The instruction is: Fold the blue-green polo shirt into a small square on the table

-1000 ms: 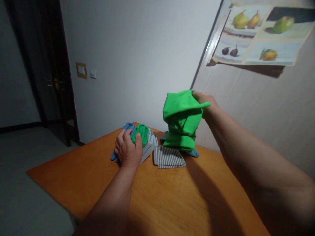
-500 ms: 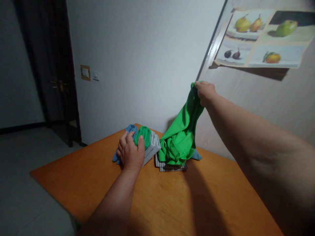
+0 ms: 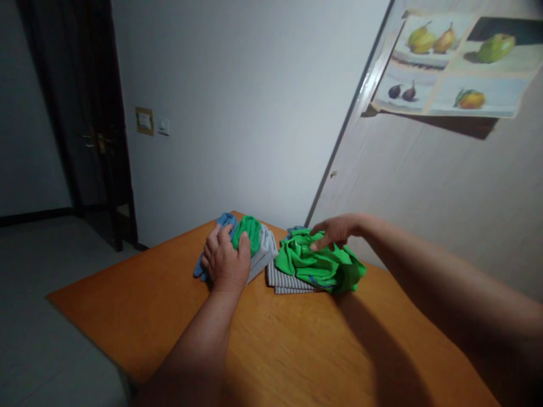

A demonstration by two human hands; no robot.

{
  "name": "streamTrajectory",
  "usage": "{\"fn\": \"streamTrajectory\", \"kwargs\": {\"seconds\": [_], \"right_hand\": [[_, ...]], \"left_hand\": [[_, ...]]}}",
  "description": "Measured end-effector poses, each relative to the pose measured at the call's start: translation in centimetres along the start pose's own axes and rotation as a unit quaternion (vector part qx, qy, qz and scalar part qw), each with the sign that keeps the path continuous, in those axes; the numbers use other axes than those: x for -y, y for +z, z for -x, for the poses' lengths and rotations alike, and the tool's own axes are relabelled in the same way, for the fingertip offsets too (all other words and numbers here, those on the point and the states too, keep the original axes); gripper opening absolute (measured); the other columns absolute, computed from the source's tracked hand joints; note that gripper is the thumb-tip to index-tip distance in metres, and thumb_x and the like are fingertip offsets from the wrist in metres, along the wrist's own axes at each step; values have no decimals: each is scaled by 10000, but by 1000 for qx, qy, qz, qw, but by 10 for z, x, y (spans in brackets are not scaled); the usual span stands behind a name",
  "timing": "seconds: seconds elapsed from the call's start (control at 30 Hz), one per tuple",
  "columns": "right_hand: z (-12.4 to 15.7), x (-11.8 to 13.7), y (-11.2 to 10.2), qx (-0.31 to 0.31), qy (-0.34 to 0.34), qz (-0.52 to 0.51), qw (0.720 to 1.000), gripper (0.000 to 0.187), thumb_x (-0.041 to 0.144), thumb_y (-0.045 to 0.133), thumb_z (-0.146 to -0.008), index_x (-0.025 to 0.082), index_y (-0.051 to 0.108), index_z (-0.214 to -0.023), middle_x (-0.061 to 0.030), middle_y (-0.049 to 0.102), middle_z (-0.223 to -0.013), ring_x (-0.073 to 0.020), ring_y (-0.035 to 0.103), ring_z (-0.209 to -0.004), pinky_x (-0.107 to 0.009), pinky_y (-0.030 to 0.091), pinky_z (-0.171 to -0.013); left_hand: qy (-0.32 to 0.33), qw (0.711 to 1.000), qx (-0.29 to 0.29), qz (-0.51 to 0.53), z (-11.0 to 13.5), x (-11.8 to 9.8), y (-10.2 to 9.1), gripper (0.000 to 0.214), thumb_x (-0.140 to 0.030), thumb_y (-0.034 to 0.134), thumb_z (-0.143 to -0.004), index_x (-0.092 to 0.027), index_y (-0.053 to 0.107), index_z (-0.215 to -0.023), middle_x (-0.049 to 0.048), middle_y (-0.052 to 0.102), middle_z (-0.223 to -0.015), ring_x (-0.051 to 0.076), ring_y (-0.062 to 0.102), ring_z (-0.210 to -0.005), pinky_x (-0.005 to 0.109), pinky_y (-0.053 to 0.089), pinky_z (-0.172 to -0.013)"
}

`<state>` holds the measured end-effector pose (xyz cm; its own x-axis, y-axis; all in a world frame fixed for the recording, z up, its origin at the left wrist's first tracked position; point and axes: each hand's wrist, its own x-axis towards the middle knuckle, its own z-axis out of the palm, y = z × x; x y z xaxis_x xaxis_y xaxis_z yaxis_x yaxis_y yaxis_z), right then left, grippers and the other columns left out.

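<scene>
My left hand (image 3: 227, 257) lies with fingers spread on a row of folded clothes: a blue denim bundle (image 3: 226, 219), a green folded garment (image 3: 248, 233) and a light grey folded garment (image 3: 266, 249). Just over a crumpled green garment (image 3: 335, 265) is my right hand (image 3: 337, 230), thumb and forefinger apart, with some fingers hidden behind the hand. Whether it touches the cloth I cannot tell. Beneath the green garment lies a folded grey-and-white striped cloth (image 3: 286, 281). A bit of bluish fabric (image 3: 296, 230) shows behind it.
The clothes lie near the far corner of an orange-brown wooden table (image 3: 271, 345), close to the wall (image 3: 237, 113). A fruit poster (image 3: 458, 65) hangs at the upper right. On the left are a dark door (image 3: 102, 169) and wall switches (image 3: 145, 121).
My right hand has come down from its raised grip on the green garment. The garment has dropped and spread to the right over the striped cloth. My left hand has stayed put.
</scene>
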<state>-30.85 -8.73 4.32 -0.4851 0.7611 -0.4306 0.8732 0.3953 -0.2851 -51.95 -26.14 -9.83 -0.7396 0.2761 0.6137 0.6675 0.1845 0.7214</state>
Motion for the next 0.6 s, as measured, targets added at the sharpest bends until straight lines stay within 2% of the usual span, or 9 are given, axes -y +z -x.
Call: {"fn": "streamTrajectory", "kwargs": {"seconds": [0.03, 0.1, 0.17, 0.23, 0.3, 0.4, 0.47, 0.53, 0.6], "right_hand": [[-2, -2, 19, 9, -3, 40, 999, 559, 337, 944, -535, 187, 735, -1031, 13, 650, -629, -140, 572, -520, -260, 466, -552], [-8, -6, 44, -80, 3, 103, 991, 258, 180, 870, -561, 179, 732, -779, 33, 585, -534, -145, 557, -538, -249, 430, -560], [-13, -10, 46, -135, 4, 100, 986, 113, 135, 785, -634, 176, 703, -701, 20, 574, -526, -157, 569, -592, -245, 414, -580], [-14, -15, 25, -233, 13, 74, 969, 32, 140, 696, -726, 161, 705, -748, -16, 622, -606, -173, 587, -651, -252, 409, -589], [-12, -21, -9, -380, 38, 36, 923, 176, 190, 561, -852, 158, 702, -951, -66, 688, -784, -198, 609, -741, -269, 423, -603], [-5, -30, -52, -485, 84, 11, 870, 348, 203, 373, -951, 172, 621, -1194, -141, 708, -1007, -241, 620, -857, -314, 457, -644], [-2, -34, -64, -501, 90, 19, 860, 335, 218, 395, -964, 161, 614, -1210, -175, 687, -1099, -280, 617, -968, -366, 484, -742], [-2, -35, -58, -459, 71, 33, 885, 277, 242, 522, -949, 117, 641, -1166, -205, 664, -1144, -325, 609, -1045, -437, 494, -839], [-5, -33, -37, -381, 28, 34, 923, 299, 289, 635, -936, 102, 648, -1168, -189, 648, -1185, -318, 622, -1061, -477, 519, -882]], "left_hand": [[-1, 1000, -1, 0, 0, 0, 0, 401, -456, 534, -952, -239, 617, -1280, 119, 530, -1454, 329, 493, -1325, 501, 369, -1083], [2, 1000, -1, 1, 0, 1, 1, 399, -451, 542, -949, -240, 617, -1279, 122, 529, -1452, 329, 491, -1327, 507, 367, -1087], [5, 1000, 1, 1, -1, 2, 1, 401, -445, 546, -948, -241, 613, -1287, 125, 529, -1450, 331, 487, -1330, 515, 364, -1092], [7, 1000, 3, 0, -1, 2, 1, 405, -445, 547, -947, -240, 612, -1290, 127, 529, -1448, 333, 484, -1334, 518, 364, -1094], [9, 1000, 3, -3, -1, 2, 1, 408, -451, 544, -949, -237, 613, -1290, 128, 525, -1453, 330, 477, -1343, 511, 364, -1097], [9, 1000, 5, -7, -1, 2, 0, 412, -460, 534, -955, -236, 610, -1292, 127, 521, -1461, 327, 469, -1351, 506, 365, -1098], [9, 1000, 5, -8, -1, 2, 0, 415, -465, 527, -958, -237, 609, -1295, 127, 521, -1460, 329, 471, -1349, 514, 366, -1096], [12, 1000, 4, -5, -1, 3, 0, 415, -467, 524, -960, -237, 609, -1295, 128, 521, -1458, 332, 469, -1351, 523, 367, -1095], [15, 1000, 4, -2, -1, 2, 0, 413, -466, 528, -959, -235, 612, -1291, 131, 520, -1458, 333, 465, -1355, 528, 365, -1097]]}}
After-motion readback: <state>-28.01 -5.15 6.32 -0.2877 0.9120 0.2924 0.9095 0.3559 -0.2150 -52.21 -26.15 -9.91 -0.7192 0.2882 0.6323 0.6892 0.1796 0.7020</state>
